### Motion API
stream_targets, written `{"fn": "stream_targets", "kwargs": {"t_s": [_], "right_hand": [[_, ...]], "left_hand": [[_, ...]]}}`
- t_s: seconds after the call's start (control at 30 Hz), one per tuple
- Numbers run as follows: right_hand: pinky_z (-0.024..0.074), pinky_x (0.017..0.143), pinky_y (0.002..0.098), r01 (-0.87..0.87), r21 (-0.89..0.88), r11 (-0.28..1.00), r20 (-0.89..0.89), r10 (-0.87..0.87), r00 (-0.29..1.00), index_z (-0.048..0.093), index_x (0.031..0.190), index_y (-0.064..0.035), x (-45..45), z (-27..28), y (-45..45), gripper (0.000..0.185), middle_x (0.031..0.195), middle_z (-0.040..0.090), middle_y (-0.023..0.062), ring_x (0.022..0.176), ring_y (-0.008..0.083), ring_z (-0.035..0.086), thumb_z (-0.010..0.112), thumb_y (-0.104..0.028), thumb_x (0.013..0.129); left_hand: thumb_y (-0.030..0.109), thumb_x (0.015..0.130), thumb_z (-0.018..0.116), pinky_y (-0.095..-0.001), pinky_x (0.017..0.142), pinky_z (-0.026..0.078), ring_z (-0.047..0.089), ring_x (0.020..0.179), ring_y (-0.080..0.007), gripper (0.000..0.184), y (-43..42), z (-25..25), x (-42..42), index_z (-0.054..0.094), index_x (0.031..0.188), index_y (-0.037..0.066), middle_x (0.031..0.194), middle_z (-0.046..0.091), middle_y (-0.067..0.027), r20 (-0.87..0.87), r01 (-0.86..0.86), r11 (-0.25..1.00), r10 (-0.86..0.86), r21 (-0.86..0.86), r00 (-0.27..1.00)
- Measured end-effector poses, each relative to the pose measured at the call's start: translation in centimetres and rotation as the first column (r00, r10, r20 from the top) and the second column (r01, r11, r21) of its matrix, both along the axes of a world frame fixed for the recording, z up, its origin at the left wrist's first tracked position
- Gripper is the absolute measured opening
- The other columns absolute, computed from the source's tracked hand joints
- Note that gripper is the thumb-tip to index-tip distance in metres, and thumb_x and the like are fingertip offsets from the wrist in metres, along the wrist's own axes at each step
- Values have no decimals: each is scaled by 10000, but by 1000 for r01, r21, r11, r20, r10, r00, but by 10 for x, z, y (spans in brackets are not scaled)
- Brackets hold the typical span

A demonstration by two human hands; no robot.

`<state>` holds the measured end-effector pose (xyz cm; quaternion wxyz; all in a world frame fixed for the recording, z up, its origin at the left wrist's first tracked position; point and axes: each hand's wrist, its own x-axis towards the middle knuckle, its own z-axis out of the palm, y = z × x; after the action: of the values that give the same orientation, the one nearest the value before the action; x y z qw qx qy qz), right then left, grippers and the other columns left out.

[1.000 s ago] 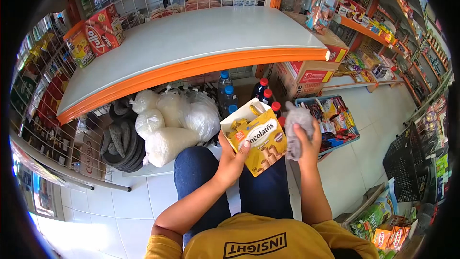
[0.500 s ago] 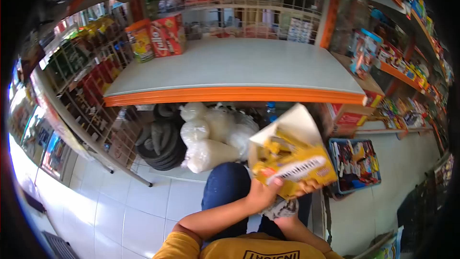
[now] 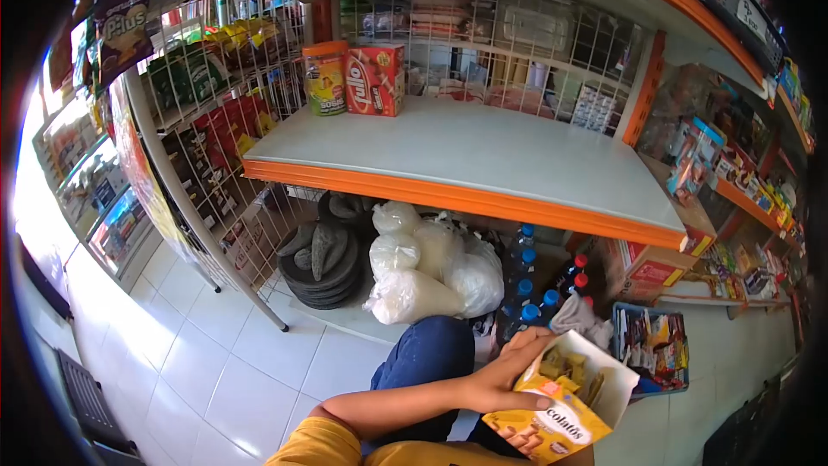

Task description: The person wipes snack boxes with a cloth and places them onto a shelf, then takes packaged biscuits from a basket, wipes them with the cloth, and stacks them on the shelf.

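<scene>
A yellow box of Chocolatos wafer snacks [image 3: 548,418], its white lid flap raised, is tilted low in front of me. Small yellow packets [image 3: 567,373] show inside it. My left hand [image 3: 504,375] is closed around the box's left side, with the thumb across the front and the fingers over the top edge. Behind the box, a crumpled grey cloth [image 3: 583,318] appears just beyond the flap. Only a little of my right forearm shows below the box; the hand itself is hidden, so its grip cannot be seen.
A grey shelf with an orange edge [image 3: 466,198] crosses ahead, bearing a Fullo box [image 3: 374,79] and an orange-lidded jar [image 3: 325,78]. Underneath are stone mortars [image 3: 319,263], filled plastic bags [image 3: 431,267] and bottles [image 3: 522,289]. A blue crate of packets [image 3: 653,345] stands right.
The box has moved down and to the right, still in my left hand. The grey cloth now shows beyond the box instead of below it. My view has shifted, revealing the bottles.
</scene>
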<state>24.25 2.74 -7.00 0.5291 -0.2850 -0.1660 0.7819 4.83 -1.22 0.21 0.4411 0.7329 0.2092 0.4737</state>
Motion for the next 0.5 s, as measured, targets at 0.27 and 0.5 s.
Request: {"fn": "stream_targets", "kwargs": {"t_s": [0.27,0.5], "right_hand": [[432,812,314,-92,88,992,13,91,996,452,1143,-59,-20,28,36,373,1074,517,115,915,198,523,467,-281,843],[434,819,316,-112,54,992,19,111,994,456,1147,-57,-20,34,46,386,1067,526,114,919,206,531,489,-268,826]], "left_hand": [[291,728,667,-312,886,401,487,1027,-168,614,17,46,-112,399,1209,20,1115,512,-90,254,-160,898,280,-409,926],[199,810,606,-333,879,421,513,1008,-202,561,89,131,-259,343,1279,38,1151,501,-114,357,-692,717,671,-89,650]]}}
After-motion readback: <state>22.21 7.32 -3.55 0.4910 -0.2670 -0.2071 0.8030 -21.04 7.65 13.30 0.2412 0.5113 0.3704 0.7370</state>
